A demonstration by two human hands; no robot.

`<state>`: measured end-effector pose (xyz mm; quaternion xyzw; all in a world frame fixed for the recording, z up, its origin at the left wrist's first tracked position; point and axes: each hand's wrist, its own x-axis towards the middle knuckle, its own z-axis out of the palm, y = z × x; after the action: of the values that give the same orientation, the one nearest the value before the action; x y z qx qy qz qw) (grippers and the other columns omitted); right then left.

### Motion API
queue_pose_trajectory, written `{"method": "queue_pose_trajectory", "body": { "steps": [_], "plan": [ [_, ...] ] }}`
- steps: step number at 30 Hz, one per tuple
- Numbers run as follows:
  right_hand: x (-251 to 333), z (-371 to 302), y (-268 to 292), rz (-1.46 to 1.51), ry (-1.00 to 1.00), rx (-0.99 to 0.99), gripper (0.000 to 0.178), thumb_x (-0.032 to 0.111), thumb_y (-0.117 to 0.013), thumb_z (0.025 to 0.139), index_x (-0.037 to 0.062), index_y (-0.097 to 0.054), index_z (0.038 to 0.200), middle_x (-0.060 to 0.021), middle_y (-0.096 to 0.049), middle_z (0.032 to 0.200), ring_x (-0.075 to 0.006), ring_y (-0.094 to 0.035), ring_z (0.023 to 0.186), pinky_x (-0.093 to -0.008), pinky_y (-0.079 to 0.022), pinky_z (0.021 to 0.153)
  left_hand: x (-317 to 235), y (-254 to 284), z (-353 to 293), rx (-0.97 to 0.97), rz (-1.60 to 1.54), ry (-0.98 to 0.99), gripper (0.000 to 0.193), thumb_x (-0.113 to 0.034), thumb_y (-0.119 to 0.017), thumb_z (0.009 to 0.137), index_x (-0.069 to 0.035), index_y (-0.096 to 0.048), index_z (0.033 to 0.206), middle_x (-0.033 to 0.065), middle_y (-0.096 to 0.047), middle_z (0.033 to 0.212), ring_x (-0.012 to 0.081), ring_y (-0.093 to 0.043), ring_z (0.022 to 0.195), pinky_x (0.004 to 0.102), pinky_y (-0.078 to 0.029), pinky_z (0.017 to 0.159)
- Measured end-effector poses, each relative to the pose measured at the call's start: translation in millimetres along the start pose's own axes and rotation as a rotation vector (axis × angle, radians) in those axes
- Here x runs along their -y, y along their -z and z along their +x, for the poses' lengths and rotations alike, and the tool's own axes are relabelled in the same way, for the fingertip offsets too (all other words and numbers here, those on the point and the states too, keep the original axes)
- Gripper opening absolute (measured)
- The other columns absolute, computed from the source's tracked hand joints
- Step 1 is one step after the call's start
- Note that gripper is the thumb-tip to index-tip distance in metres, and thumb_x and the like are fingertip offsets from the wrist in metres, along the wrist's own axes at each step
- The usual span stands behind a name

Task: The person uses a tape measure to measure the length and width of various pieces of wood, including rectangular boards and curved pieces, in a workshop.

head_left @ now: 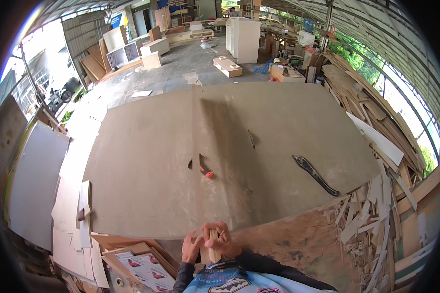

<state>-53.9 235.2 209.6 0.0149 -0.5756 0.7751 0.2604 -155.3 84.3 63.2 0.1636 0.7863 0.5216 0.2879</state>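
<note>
Both hands are together at the near edge of the large brown tabletop (pixel 146 146), close to my body. My right hand (pixel 223 239) is closed around a small pale wooden block (pixel 213 248), fingers bent over its top. Beside it, my left hand (pixel 191 247) grips the block's left side with curled fingers. Farther up the board lies a red-and-black hand tool (pixel 208 172), its exact kind unclear. A thin dark rod (pixel 251 139) rests to its right. Toward the right edge is a long black curved tool (pixel 316 175).
Wood offcuts (pixel 369 210) pile up beside the table's right side. Planks (pixel 371 107) lean along the right wall. Below the left corner are stacked panels (pixel 144 266); a white sheet (pixel 39 185) stands farther left. A white cabinet (pixel 243 40) stands on the floor beyond.
</note>
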Motion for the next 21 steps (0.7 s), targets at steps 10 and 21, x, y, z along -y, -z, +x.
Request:
{"method": "queue_pose_trajectory", "body": {
  "steps": [10, 21],
  "plan": [
    [-129.8, 5.5, -86.5, 0.19, 0.0, 0.265, 0.019, 0.023, -0.065, 0.087, 0.0053, -0.057, 0.089, -0.0053, -0.056, 0.081, -0.0123, -0.054, 0.081, -0.0306, -0.044, 0.072, 102.3, 120.5, 16.2, 0.102, -0.05, -0.145, 0.033, -0.023, -0.053, 0.088, -0.001, -0.063, 0.109, 0.0098, -0.065, 0.108, 0.0187, -0.06, 0.104, 0.032, -0.047, 0.089],
    [-192.1, 165.9, 106.2, -1.557, 0.122, -0.447, 0.03, 0.021, -0.064, 0.078, 0.0077, -0.055, 0.104, -0.0152, -0.055, 0.115, -0.0337, -0.046, 0.116, -0.0491, -0.04, 0.093, 92.7, 130.6, 31.9, 0.165, -0.222, 0.182, 0.032, -0.034, -0.061, 0.086, -0.002, -0.061, 0.089, 0.0003, -0.055, 0.081, 0.0104, -0.05, 0.078, 0.0257, -0.04, 0.07]
  ]
}}
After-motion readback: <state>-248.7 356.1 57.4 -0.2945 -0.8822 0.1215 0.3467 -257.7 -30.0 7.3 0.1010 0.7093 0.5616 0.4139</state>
